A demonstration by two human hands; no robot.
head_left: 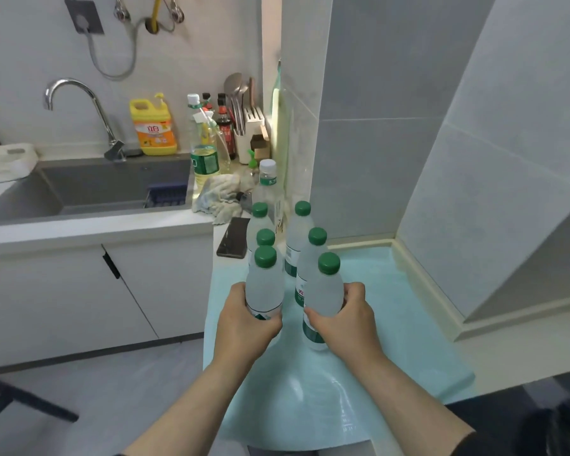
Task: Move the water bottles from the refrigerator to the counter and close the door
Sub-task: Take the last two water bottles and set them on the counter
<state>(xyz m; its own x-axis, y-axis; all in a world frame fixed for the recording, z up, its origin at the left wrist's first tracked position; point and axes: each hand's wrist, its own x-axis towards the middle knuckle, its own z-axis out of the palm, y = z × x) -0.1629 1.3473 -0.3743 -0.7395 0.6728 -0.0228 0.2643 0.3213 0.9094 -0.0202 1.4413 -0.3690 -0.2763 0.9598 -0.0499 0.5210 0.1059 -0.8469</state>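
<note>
Green-capped water bottles point(264, 284) point(323, 291) upright, one in each hand's point(244, 327) point(346, 320) grip.

Grey-tiled walls point(392, 93), a grey sink point(89, 189) over white cabinets point(63, 291), pale floor point(129, 390).

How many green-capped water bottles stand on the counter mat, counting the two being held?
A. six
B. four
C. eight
A: six green caps show in two rows of three, the nearest pair gripped by the left hand and right hand on the mat.
</note>
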